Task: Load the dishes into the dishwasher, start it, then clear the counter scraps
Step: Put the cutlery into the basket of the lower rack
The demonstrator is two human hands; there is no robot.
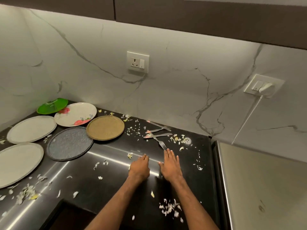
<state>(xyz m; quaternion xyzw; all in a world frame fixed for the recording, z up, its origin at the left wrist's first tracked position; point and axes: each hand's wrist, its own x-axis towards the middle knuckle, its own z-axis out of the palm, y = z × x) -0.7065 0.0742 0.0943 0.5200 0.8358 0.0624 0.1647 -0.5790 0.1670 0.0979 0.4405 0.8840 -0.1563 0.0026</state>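
Both hands lie flat on the black counter (116,188), side by side and holding nothing. My left hand (139,168) has its fingers together; my right hand (170,164) reaches toward a fork (160,143) just beyond its fingertips. More cutlery (157,131) with pink handles lies behind that fork. Several plates sit at the left: a green one (52,106), a floral one (75,114), a gold one (105,128), a dark grey one (69,143) and two pale ones (31,129) (18,163). Pale vegetable scraps (169,207) are scattered over the counter.
A marble backsplash with a wall socket (137,62) stands behind the counter. A second socket (264,86) at the right holds a white plug with a cord. A steel-edged beige surface (259,188) adjoins the counter's right side. A dark opening (69,216) lies below the front edge.
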